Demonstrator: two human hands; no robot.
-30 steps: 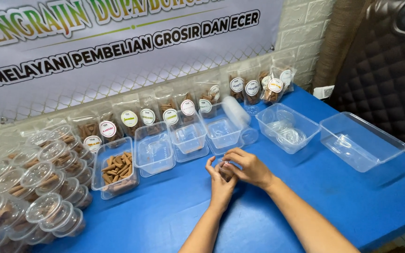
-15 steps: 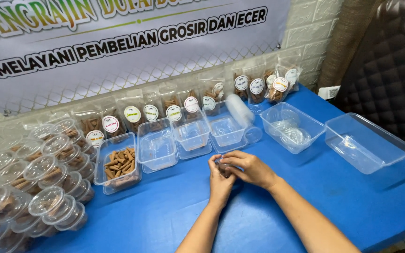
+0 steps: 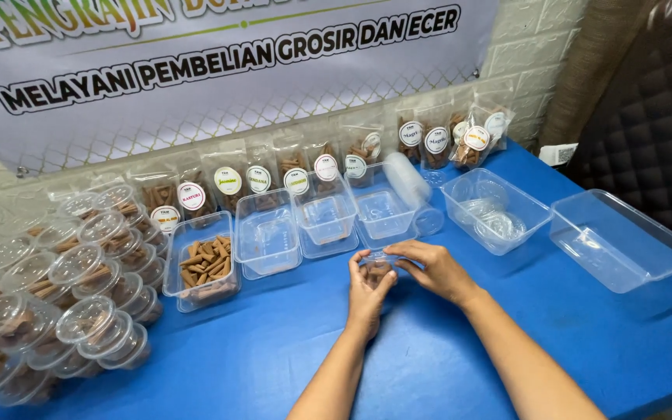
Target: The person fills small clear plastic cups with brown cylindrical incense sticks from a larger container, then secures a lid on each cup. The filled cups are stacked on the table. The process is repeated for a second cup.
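Both my hands meet over the middle of the blue table (image 3: 289, 350). My left hand (image 3: 367, 292) cups a small clear round cup (image 3: 377, 272) with brown pieces inside. My right hand (image 3: 433, 268) rests its fingers on the top of the same cup, on its clear lid. Just beyond the hands stands a row of clear rectangular tubs (image 3: 324, 222). The tub at the left of that row (image 3: 200, 264) holds brown cone-shaped pieces.
Stacks of lidded clear cups (image 3: 71, 284) with brown pieces fill the table's left side. Labelled clear bags (image 3: 297, 175) lean against the wall under a banner (image 3: 196, 70). A tub of loose lids (image 3: 495, 210) and an empty tub (image 3: 620, 237) sit at the right.
The hands stay together on the small cup, with only slight finger shifts. The view has drifted a little.
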